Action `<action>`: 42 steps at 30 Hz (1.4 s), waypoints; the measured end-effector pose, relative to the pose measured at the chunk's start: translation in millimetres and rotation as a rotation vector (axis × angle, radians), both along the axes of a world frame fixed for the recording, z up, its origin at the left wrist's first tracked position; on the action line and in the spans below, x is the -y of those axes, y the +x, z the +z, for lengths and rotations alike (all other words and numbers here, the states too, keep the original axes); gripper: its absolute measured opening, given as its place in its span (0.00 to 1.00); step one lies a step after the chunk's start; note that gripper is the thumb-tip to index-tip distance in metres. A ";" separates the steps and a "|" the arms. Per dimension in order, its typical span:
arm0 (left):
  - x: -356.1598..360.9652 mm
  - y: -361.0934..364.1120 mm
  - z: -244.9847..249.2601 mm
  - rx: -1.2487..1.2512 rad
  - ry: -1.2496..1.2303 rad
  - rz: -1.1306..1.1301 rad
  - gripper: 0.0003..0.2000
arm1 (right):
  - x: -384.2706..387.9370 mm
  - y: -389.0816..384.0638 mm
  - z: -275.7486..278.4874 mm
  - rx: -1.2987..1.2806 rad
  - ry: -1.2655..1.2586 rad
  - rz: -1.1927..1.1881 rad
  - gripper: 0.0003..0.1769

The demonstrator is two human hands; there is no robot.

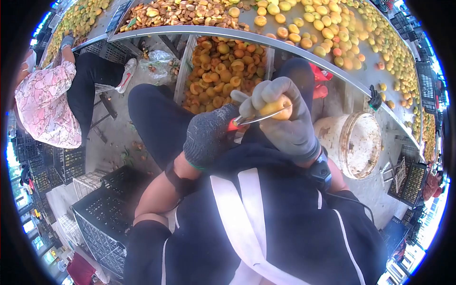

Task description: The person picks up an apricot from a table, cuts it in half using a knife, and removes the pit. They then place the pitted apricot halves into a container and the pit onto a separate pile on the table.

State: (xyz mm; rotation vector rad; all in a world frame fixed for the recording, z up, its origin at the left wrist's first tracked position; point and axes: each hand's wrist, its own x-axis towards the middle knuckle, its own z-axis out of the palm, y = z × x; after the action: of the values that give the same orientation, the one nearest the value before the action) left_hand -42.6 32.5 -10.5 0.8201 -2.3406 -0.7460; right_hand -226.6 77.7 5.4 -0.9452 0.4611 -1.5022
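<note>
In a dark grey glove, my left hand [209, 134] is closed round the red handle of a small knife [233, 124]. The thin blade reaches right, across the face of a yellow-orange apricot [280, 108]. My right hand [289, 118], in a lighter grey glove, holds that apricot between thumb and fingers. Below and beyond my hands, between my knees, stands a crate [185, 66] full of apricot halves [223, 69]. The blade appears to touch the fruit; how deep it sits cannot be made out.
A metal-edged table [304, 51] ahead carries whole apricots [327, 23] and a heap of pieces [175, 15]. A stained white bucket [361, 145] stands at right, a black crate [102, 213] at lower left. Another person [47, 102] sits at left.
</note>
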 end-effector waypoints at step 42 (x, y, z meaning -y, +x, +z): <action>17.2 -7.8 -23.1 0.059 0.253 0.176 0.15 | 26.8 18.0 -18.7 -0.222 0.203 -0.230 0.28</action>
State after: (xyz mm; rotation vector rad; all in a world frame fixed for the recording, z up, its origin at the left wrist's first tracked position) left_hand -50.4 15.3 -33.6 1.1555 -2.2164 -0.9647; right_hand -208.6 50.9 -13.4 -0.9247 0.8920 -1.5258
